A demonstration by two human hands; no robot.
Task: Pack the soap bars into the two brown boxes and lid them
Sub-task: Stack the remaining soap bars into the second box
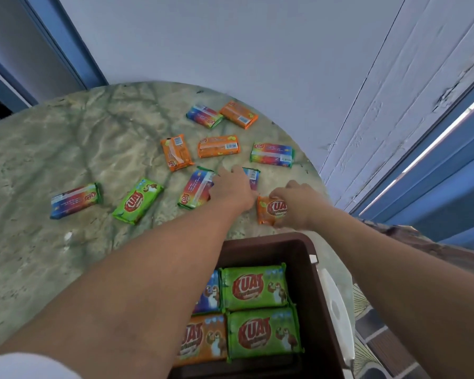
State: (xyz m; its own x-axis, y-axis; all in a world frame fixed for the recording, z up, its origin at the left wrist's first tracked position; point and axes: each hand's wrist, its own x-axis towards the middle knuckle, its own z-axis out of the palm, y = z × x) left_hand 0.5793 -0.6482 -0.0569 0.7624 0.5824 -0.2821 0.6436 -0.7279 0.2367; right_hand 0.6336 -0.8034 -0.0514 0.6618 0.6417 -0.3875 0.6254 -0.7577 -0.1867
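Note:
A brown box (pixel 309 269) stands at the near edge of the round marble table (pixel 66 149), holding two green soap bars (pixel 253 287), an orange one (pixel 200 340) and a blue one partly under my left arm. My right hand (pixel 293 203) grips an orange soap bar (pixel 268 212) lying on the table just beyond the box. My left hand (pixel 230 187) reaches over a multicolour bar (pixel 252 177), fingers on it; the grip is hidden. Another multicolour bar (pixel 193 191) lies beside that hand. Only one box is in view.
Several more bars lie scattered: orange ones (pixel 175 151) (pixel 219 146) (pixel 238 114), multicolour ones (pixel 272 154) (pixel 204 116) (pixel 75 199) and a green one (pixel 138 201). A white lid edge (pixel 337 307) shows right of the box. A white wall rises behind the table.

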